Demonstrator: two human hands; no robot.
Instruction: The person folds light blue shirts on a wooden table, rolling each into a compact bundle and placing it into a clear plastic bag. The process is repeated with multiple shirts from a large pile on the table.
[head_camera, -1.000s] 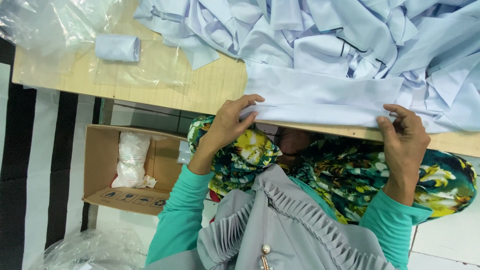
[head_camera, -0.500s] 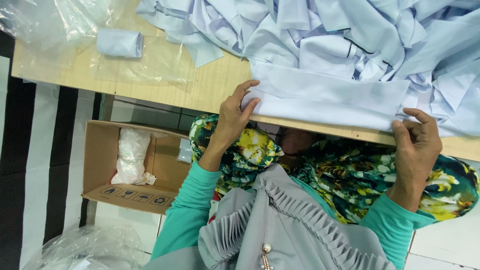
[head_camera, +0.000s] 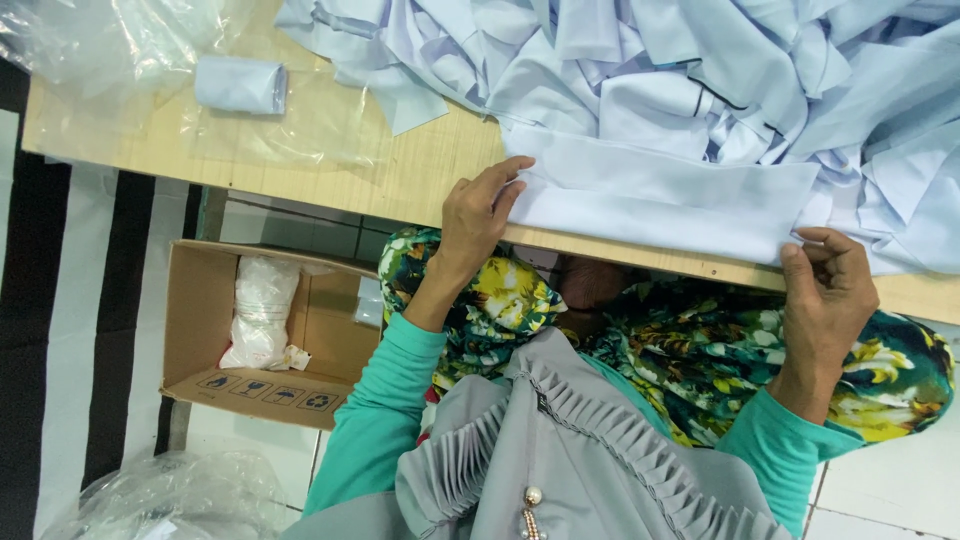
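A folded strip of pale blue cloth (head_camera: 650, 200) lies along the near edge of the wooden table (head_camera: 420, 180). My left hand (head_camera: 478, 215) grips its left end, fingers on top of the fabric. My right hand (head_camera: 830, 285) pinches the strip's right corner at the table's edge. Both arms wear teal sleeves. Behind the strip a big heap of the same pale blue garments (head_camera: 720, 70) covers the far right of the table.
A small rolled pale cloth (head_camera: 240, 85) and clear plastic bags (head_camera: 110, 40) lie on the table's left. Under the table stands an open cardboard box (head_camera: 200, 330) with a white bag inside. More clear plastic (head_camera: 170, 495) lies on the floor.
My right hand has slid a little to the right along the strip's end. My left hand has shifted its fingers onto the strip's left end. The strip lies flatter.
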